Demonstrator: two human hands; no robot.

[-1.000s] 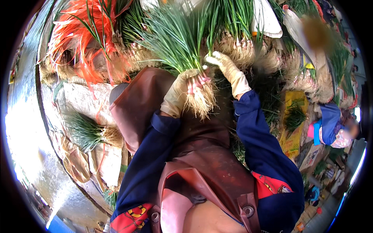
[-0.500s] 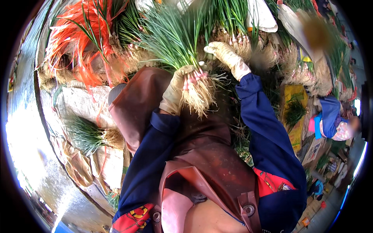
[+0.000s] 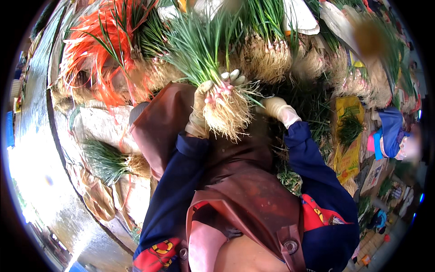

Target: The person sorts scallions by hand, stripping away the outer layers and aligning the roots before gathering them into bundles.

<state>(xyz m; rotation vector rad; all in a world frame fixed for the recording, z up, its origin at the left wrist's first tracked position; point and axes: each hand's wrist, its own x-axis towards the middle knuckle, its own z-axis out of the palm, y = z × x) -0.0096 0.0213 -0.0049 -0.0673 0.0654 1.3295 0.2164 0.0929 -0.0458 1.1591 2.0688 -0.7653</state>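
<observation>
My gloved left hand (image 3: 199,103) is closed around a thick bunch of green onions (image 3: 225,109). The bunch stands with its green leaves pointing away from me, and its pinkish bulbs and pale, stringy roots hang toward my lap. Light glove fingertips show over the front of the stems. To the right of the roots, lower than the bulbs, is my gloved right hand (image 3: 277,110). Its fingers are curled together at the end of a thin green leaf (image 3: 256,102) that sticks out sideways from the bunch; the fingertips are partly hidden.
More rooted green onions (image 3: 267,52) line the far side. Orange-red plastic strips (image 3: 97,54) lie at far left. One small bunch (image 3: 111,158) rests on pale sacking at my left. Dark loose greens (image 3: 312,109) and a yellow sack (image 3: 348,154) are at right. Another person (image 3: 394,136) is farther right.
My right hand has come down toward me, from beside the leaves to beside the roots, and its fingers have curled. The bunch in my left hand has shifted slightly left and nearer.
</observation>
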